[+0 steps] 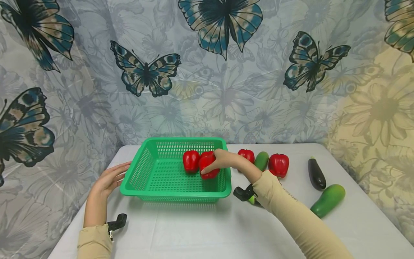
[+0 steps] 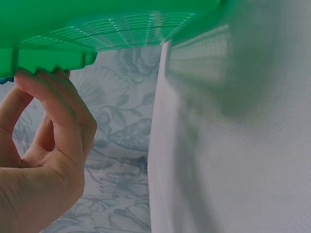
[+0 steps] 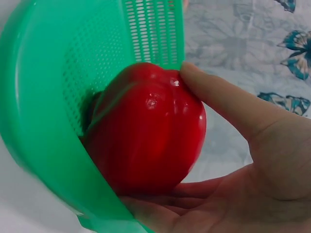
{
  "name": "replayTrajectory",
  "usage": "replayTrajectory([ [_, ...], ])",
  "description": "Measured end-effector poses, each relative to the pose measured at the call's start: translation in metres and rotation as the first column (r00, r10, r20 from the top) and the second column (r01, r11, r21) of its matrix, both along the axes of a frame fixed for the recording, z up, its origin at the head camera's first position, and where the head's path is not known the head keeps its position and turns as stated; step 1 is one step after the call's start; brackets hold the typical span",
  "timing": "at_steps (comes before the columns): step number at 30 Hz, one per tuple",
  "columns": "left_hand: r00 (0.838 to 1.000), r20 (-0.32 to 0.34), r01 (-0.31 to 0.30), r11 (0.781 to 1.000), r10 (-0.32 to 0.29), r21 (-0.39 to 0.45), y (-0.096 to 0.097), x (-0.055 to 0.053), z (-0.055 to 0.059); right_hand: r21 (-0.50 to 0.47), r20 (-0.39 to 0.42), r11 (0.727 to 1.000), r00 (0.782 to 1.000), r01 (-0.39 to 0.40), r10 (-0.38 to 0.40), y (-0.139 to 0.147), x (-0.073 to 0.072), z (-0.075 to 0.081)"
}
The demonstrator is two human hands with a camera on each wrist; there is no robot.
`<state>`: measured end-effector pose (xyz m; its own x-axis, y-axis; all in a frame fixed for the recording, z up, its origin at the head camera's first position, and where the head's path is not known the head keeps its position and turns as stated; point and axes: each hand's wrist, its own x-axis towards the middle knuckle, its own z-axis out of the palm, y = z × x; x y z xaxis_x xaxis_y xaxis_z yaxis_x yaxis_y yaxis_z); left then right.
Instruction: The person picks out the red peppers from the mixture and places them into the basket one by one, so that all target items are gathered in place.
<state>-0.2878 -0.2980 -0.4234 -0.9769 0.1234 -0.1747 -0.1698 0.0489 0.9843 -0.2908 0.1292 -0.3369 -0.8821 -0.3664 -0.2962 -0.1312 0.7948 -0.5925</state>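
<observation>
My right hand [image 1: 220, 160] grips a red bell pepper [image 3: 148, 131], thumb on one side and fingers on the other, inside the right end of a green plastic basket [image 1: 176, 194]. Another red bell pepper [image 1: 191, 161] lies in the basket, just left of the held one. At the basket's left side, the fingertips of my left hand [image 1: 107, 181] touch the rim from outside. The left wrist view shows this hand [image 2: 53, 131] with slightly bent fingers against the rim.
Right of the basket lie two red bell peppers [image 1: 279, 165], with a cucumber [image 1: 261, 160] between them. Farther right are an eggplant [image 1: 316, 173] and a larger green vegetable [image 1: 328, 200]. Another item, mostly hidden, lies under the right wrist. A butterfly-print cloth [image 1: 226, 100] hangs behind the white table [image 1: 181, 233].
</observation>
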Motion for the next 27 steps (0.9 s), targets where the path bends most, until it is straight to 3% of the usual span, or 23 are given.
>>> replayTrajectory([
  [17, 1.000, -0.002, 0.008, 1.000, -0.008, -0.022, -0.002, -0.002, -0.003, 0.066, 0.051, 0.997, 0.998, -0.049, 0.046, -0.009, -0.002, -0.005],
  [27, 1.000, 0.002, -0.001, 1.000, 0.001, -0.002, -0.002, -0.002, -0.002, 0.091, 0.084, 0.995, 0.996, -0.038, 0.030, -0.014, -0.002, -0.007],
])
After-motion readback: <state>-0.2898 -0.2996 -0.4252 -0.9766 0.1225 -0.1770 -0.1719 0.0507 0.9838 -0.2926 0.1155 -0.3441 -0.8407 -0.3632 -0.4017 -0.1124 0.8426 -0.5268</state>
